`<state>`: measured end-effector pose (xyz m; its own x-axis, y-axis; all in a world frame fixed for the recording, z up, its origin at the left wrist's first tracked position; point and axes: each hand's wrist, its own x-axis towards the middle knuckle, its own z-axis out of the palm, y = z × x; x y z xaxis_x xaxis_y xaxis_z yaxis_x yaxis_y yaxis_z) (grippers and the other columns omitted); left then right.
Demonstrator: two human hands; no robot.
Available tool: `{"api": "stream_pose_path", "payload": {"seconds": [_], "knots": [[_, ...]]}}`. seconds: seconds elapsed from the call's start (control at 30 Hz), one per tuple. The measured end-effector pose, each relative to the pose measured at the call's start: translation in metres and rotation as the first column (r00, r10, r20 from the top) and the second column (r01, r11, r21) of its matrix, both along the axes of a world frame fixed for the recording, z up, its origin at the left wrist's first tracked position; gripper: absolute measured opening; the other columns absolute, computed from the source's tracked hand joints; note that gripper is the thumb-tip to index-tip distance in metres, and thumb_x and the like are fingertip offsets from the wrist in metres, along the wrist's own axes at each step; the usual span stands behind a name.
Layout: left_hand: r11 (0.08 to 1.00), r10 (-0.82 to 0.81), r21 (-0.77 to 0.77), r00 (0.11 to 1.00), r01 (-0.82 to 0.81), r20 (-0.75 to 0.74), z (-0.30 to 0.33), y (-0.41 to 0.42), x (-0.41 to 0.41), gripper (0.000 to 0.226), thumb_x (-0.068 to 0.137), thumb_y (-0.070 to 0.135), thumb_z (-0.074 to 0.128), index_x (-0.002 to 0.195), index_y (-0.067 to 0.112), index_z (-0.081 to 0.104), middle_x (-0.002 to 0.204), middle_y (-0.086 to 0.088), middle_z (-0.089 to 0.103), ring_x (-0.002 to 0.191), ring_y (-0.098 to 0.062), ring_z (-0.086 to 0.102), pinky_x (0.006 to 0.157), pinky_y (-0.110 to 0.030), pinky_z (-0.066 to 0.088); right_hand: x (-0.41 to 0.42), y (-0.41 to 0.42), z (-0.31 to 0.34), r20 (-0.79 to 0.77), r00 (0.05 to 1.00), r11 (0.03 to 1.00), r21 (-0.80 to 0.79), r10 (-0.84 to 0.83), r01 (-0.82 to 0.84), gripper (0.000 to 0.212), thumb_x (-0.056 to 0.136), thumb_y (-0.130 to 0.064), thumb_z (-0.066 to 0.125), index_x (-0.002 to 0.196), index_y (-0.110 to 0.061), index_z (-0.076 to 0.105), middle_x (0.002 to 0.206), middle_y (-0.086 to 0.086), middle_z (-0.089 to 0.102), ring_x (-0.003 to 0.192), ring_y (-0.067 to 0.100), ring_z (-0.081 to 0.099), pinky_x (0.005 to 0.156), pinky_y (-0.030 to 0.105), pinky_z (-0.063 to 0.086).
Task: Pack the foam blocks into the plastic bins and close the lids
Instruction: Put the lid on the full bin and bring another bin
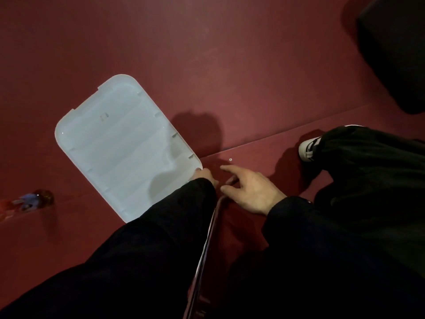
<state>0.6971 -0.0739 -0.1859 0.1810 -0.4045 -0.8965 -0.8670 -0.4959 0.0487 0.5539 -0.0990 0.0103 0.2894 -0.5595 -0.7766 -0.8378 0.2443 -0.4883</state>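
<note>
Your left hand [205, 176], mostly hidden by its sleeve, seems to pinch the near corner of the white lid [122, 143] lying on the red floor [230, 65]; that thin hold could slip as you lift. Your right hand [250, 192] hovers just beside, fingers [227, 168] spread, holding nothing.

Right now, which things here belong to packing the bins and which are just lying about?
For the job:
- white plastic lid, held at its corner by the left hand
- right hand, fingers spread, holding nothing

Lying about:
- small white speck on the red floor
- blurred red object
- black block
</note>
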Motion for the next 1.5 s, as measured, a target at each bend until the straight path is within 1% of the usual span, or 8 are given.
{"api": "stream_pose_path", "payload": {"seconds": [0.13,0.33,0.47,0.77,1.03,1.17,1.3,1.5], "knots": [[0.921,0.071,-0.387,0.995,-0.039,0.067,0.035,-0.005,0.008,0.027,0.096,0.027,0.058,0.116,0.008,0.059,0.116,-0.015,0.061,0.106,-0.039,0.064,0.086,-0.044,0.052,-0.002,-0.002,0.004,-0.05,0.998,0.999,-0.019,-0.037,0.037,0.053,0.094,-0.037,0.061,0.146,-0.034,0.05,0.108,-0.013,0.071,0.109,0.018,0.065,0.094,0.035,0.05],[0.734,0.455,-0.548,0.89,-0.401,-0.042,0.114,-0.04,0.016,0.04,0.088,0.023,0.057,0.127,0.013,0.053,0.11,-0.013,0.071,0.106,-0.036,0.064,0.103,-0.04,0.037,-0.004,-0.007,0.029,-0.113,0.992,0.991,-0.128,-0.057,0.043,0.043,0.096,-0.037,0.057,0.139,-0.031,0.058,0.121,-0.005,0.071,0.116,0.027,0.064,0.091,0.035,0.049],[0.443,0.482,-0.75,0.835,-0.492,-0.263,0.179,-0.057,0.008,0.033,0.086,0.026,0.06,0.116,0.01,0.062,0.097,-0.01,0.068,0.097,-0.036,0.061,0.092,-0.036,0.042,-0.007,-0.007,0.05,-0.109,0.99,0.968,-0.241,-0.091,0.062,0.044,0.093,-0.035,0.055,0.137,-0.033,0.06,0.124,-0.005,0.072,0.118,0.028,0.064,0.094,0.036,0.051],[-0.029,0.314,-0.63,0.591,-0.776,-0.743,0.312,-0.067,-0.035,0.016,0.081,0.01,0.063,0.091,0.015,0.052,0.068,0.012,0.047,0.05,0.001,0.044,0.054,-0.013,0.037,-0.02,-0.013,0.087,-0.006,0.951,0.911,-0.289,-0.308,0.293,0.043,0.098,-0.031,0.051,0.14,-0.027,0.059,0.135,0.002,0.067,0.124,0.03,0.06,0.106,0.039,0.047],[0.069,0.104,-0.059,0.066,-0.996,-0.992,0.41,-0.096,-0.058,0.008,0.075,0.007,0.055,0.08,0.01,0.05,0.071,0.0,0.053,0.058,-0.014,0.055,0.053,-0.026,0.046,-0.088,-0.044,0.14,0.153,0.748,0.678,-0.336,-0.645,0.654,0.059,0.101,-0.057,0.039,0.142,-0.018,0.057,0.147,0.01,0.056,0.132,0.034,0.053,0.11,0.04,0.041],[0.256,0.121,0.208,-0.183,-0.944,-0.976,0.444,-0.11,-0.087,0.071,0.062,0.015,0.057,0.129,-0.007,0.057,0.127,-0.02,0.066,0.112,-0.04,0.066,0.091,-0.051,0.056,-0.144,-0.048,0.174,0.144,0.707,0.605,-0.419,-0.692,0.677,0.038,0.091,-0.057,0.038,0.097,-0.023,0.054,0.122,0.016,0.064,0.117,0.037,0.059,0.089,0.036,0.041],[0.401,0.073,0.286,-0.281,-0.87,-0.957,0.471,-0.106,-0.131,0.067,0.071,0.015,0.044,0.132,-0.005,0.058,0.14,-0.024,0.056,0.126,-0.044,0.057,0.108,-0.055,0.04,-0.201,-0.033,0.215,0.076,0.592,0.458,-0.558,-0.802,0.692,0.049,0.081,-0.057,0.034,0.105,-0.023,0.06,0.122,0.012,0.064,0.115,0.038,0.057,0.098,0.043,0.048],[0.588,0.172,0.479,-0.479,-0.651,-0.861,0.489,-0.093,-0.217,0.064,0.062,0.014,0.051,0.125,0.0,0.056,0.146,-0.022,0.051,0.131,-0.043,0.053,0.111,-0.054,0.039,-0.326,0.046,0.235,0.118,-0.008,-0.072,-0.555,-0.993,0.828,0.067,0.093,-0.058,0.044,0.144,-0.016,0.047,0.145,0.019,0.05,0.129,0.04,0.05,0.107,0.044,0.038]]}}
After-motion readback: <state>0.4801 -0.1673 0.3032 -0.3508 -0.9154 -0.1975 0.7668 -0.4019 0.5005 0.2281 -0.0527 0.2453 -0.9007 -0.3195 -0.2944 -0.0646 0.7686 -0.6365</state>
